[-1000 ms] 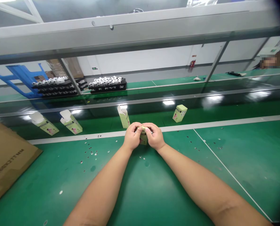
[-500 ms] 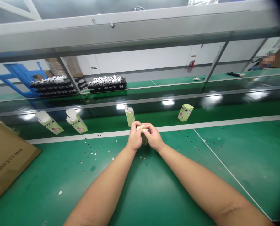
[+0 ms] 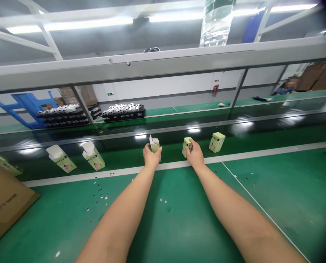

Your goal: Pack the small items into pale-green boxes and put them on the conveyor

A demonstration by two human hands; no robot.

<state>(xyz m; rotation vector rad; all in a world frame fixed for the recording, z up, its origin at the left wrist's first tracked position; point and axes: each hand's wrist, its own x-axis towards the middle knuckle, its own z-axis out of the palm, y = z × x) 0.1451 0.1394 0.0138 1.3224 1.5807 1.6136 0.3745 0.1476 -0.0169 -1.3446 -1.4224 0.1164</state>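
Observation:
My left hand [image 3: 151, 156] is closed around a light green carton [image 3: 154, 145] whose white top flaps stand up. To the right, my right hand [image 3: 195, 155] grips a second carton [image 3: 186, 147] with its top closed, at the belt beyond the white strip. Another closed carton [image 3: 217, 142] stands just right of that hand, apart from it. Farther left are two cartons with raised flaps, one carton [image 3: 94, 157] nearer my left hand and one carton [image 3: 62, 159] beyond it.
A brown cardboard box [image 3: 6, 204] fills the left edge, with another green carton [image 3: 8, 166] partly behind it. Small paper scraps dot the green table [image 3: 163, 233]. Across the line, black trays [image 3: 124, 112] hold white-and-black pieces. A person [image 3: 287, 87] is at the far right.
My hands have parted: the right has carried the closed carton right and away onto the belt, and the left has taken hold of the open-topped carton. The camera view has tilted upward.

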